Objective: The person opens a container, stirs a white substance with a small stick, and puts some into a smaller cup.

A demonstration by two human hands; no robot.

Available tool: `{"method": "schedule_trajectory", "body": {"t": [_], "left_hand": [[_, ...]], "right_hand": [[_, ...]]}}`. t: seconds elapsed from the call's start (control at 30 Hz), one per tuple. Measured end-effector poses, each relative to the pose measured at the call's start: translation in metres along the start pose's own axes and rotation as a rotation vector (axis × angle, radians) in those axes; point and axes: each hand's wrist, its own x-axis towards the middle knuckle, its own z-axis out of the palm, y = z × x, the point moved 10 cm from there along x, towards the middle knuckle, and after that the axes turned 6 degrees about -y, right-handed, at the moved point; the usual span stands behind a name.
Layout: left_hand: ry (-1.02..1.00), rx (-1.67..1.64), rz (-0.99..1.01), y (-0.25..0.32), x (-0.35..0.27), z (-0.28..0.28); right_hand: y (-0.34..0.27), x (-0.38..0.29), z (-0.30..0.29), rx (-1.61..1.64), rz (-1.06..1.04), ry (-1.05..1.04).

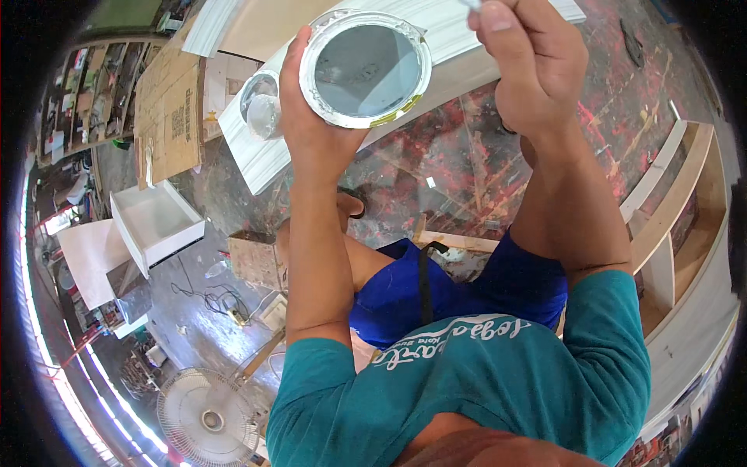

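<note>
My left hand (318, 131) grips a round paint can (369, 69) from its side, at the top centre. The can's rim is smeared white with a yellowish patch, and grey liquid shows inside. At the upper right is my right hand (534, 52), raised, with thumb and fingers pinched on a small pale thing cut off by the picture's top edge; its kind cannot be told. Left of the can, a clear plastic cup (264, 115) and a round container (257, 87) are on a white wood-grain panel (257, 160).
A cardboard sheet (169, 111) leans at the upper left. Below it are a white drawer (160, 225), a wooden box (254, 257), cables (219, 300) and a fan (210, 417). A wooden cabinet frame (671, 204) stands at the right. The floor is paint-stained.
</note>
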Motion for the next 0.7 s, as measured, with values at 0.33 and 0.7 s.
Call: {"method": "schedule_trajectory", "body": {"t": [0.33,0.7], "left_hand": [[-0.045,0.115,-0.020,-0.013,0.009,0.016],[0.054,0.035,-0.069,-0.027,0.005,0.012]], "right_hand": [[-0.013,0.002,0.010,-0.118,-0.023,-0.275],[-0.019,0.007,0.021,-0.529,-0.036,-0.264]]}}
